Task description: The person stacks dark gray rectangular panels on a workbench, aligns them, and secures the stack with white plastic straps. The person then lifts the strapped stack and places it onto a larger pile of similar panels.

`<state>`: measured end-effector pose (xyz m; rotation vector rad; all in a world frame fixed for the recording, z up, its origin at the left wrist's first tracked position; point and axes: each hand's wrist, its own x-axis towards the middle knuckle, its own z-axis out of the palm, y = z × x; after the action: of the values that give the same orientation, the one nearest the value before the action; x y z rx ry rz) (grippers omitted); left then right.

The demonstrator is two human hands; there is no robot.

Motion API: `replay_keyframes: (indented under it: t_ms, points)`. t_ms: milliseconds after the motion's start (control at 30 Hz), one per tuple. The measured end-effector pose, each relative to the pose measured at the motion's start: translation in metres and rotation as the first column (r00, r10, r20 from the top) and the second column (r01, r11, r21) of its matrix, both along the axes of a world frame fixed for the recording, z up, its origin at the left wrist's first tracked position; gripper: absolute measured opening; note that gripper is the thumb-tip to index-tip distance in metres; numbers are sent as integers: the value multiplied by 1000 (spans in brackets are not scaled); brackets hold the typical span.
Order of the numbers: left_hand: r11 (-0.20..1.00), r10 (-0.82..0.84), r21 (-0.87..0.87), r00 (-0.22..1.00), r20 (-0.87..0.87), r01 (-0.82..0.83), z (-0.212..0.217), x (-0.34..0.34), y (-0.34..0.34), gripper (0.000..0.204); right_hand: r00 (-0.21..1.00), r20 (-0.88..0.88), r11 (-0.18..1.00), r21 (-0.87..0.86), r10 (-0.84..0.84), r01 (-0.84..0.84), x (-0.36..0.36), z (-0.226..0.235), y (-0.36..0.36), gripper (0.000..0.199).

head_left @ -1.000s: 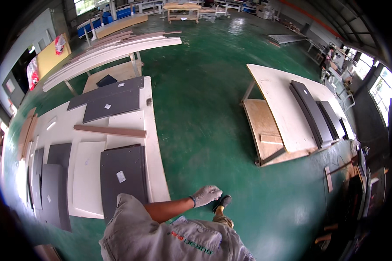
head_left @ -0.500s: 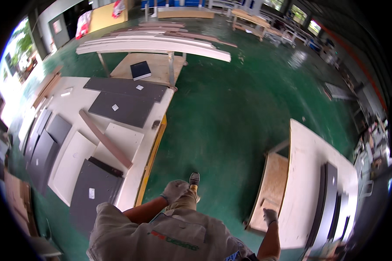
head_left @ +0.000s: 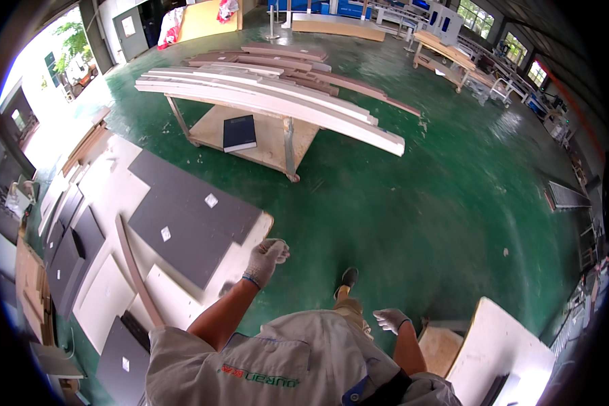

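My left hand (head_left: 269,258), in a pale knitted glove, is raised at the corner of the left worktable (head_left: 252,242). Its fingers curl inward, and I see nothing in them. Closest to it lie dark grey panels (head_left: 199,203) with small white labels. My right hand (head_left: 391,321), gloved too, hangs lower beside my body with fingers loosely extended and nothing held. It is near the corner of the right-hand white-topped table (head_left: 497,348).
Ahead, a wheeled trolley carries long white strips (head_left: 264,95) and brown ones (head_left: 304,71); their ends overhang to the right. A dark flat box (head_left: 239,132) lies on its lower shelf. Green floor (head_left: 386,216) lies between the tables. A wooden bench (head_left: 443,51) stands far right.
I have walked forward, so the trolley of strips looks closer and the right table has slid back. My left hand has swung forward and up; my right hand has moved inward beside my body.
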<state>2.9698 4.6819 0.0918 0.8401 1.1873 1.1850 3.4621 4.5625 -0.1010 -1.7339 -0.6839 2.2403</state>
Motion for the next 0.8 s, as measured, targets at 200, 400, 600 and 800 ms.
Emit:
replay_keyframes:
  t_ms: [200,400,600,800]
  points:
    - [973,229,59,963,-145,-222,-44,-15,164,26,899,341,917,188,274,-351,12,14,319,33]
    - [716,682,-191,731,-12,-671,-53,-24,210,24,253,626,157,205,737,-966,-121,67,611,68]
    - [389,913,-290,408,-5,-874,-88,-125,296,17,372,440,386,60,818,-921,-209,79,827,86]
    - [392,915,-261,403,12,-882,-22,-236,439,19,208,406,289,-149,890,-946,-202,22,923,51]
